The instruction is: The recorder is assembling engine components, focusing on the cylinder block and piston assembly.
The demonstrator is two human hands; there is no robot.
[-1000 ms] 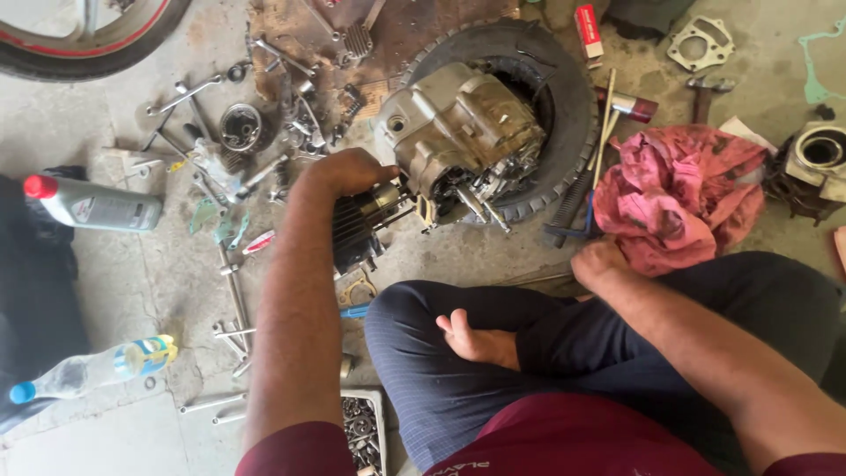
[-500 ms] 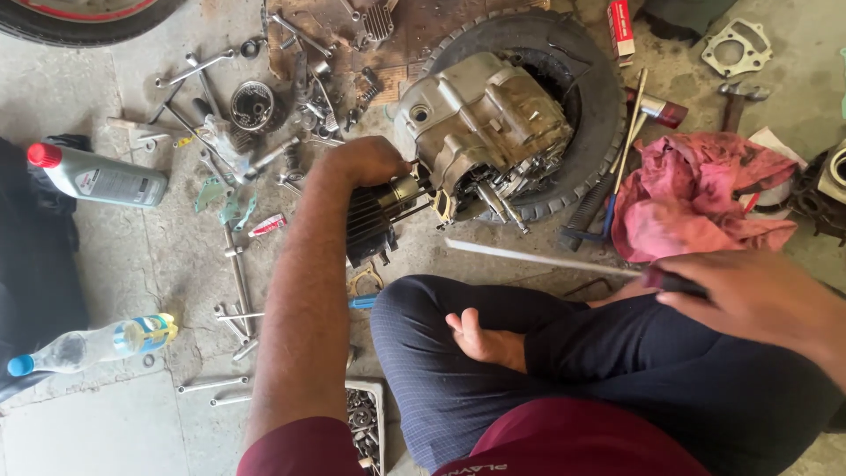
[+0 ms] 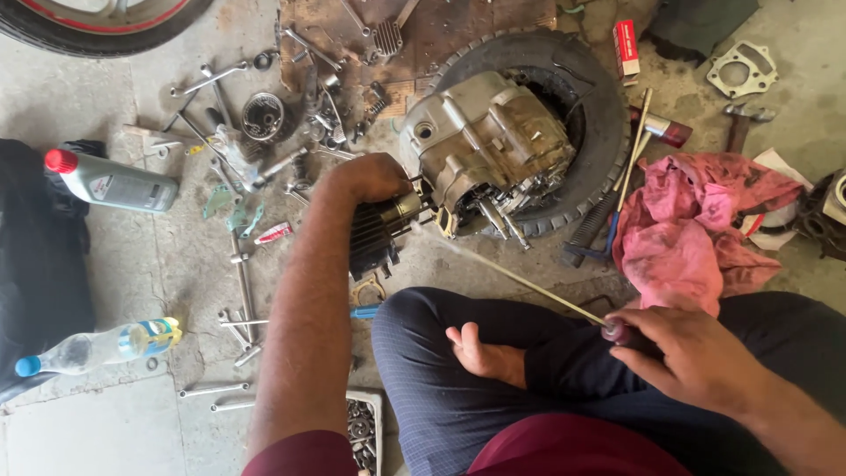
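Concrete workshop floor (image 3: pixel 123 264), stained and littered, is seen from above. An engine block (image 3: pixel 489 145) is laid inside a tyre (image 3: pixel 599 106) lying flat on that floor. Against the near-left corner of the engine block, a black finned cylinder (image 3: pixel 374 242) is gripped by the left hand (image 3: pixel 370 176), fingers wrapped over its top end. Near-right of the engine block, the right hand (image 3: pixel 696 357) is closed on the dark handle of a long thin rod (image 3: pixel 520 280); the rod's far tip is pointed at the engine block's near edge, beside the cylinder. The two hands are held well apart.

Left of the engine block, spanners and loose parts (image 3: pixel 247 132) are scattered. Farther left, a grey oil bottle (image 3: pixel 115 183) with a red cap is laid on its side. Near-left of the engine block, a clear plastic bottle (image 3: pixel 97 345) is lying down. Right of the engine block, a pink rag (image 3: pixel 696 229) is bunched up. A bare foot (image 3: pixel 485 357) is tucked over crossed legs, nearside of the engine block.
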